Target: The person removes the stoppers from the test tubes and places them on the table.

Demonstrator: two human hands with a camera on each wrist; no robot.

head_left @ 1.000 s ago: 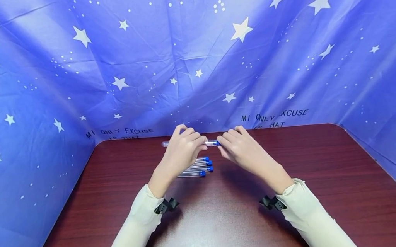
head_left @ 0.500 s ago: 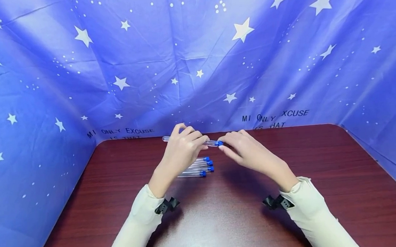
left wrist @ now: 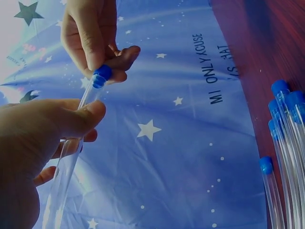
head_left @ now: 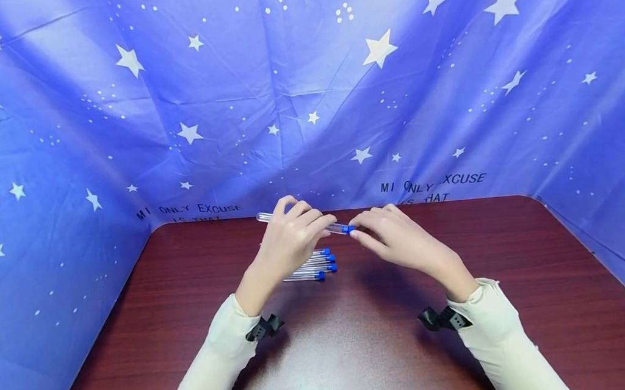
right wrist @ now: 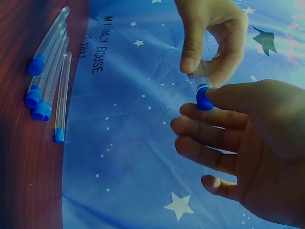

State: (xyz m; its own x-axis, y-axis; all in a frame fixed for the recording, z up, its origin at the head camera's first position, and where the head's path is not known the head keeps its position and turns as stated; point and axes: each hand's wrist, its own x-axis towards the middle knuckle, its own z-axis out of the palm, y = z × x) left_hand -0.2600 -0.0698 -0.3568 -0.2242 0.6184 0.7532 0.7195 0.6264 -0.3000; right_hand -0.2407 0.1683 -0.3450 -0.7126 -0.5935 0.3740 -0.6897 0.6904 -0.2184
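Observation:
A clear test tube [left wrist: 66, 167] with a blue cap [right wrist: 205, 98] is held above the table, between my two hands. My left hand [head_left: 293, 230] pinches the tube between thumb and fingers, near its capped end. The cap sits at the tube's mouth; whether it is fully seated I cannot tell. My right hand [head_left: 400, 234] pinches this cap between thumb and index finger, its other fingers spread loosely in the right wrist view. Below the left hand, several capped test tubes [head_left: 310, 268] lie side by side on the table, partly hidden by that hand in the head view.
The dark red wooden table [head_left: 165, 353] ends at a blue curtain [head_left: 305, 97] with white stars, which stands along the back and both sides. Each wrist carries a small black camera, such as the right wrist camera [head_left: 443, 318].
The right hand has shifted slightly right, and its fingers are straighter and less curled over the cap. The tube now slants down more towards the right. The left hand has barely moved.

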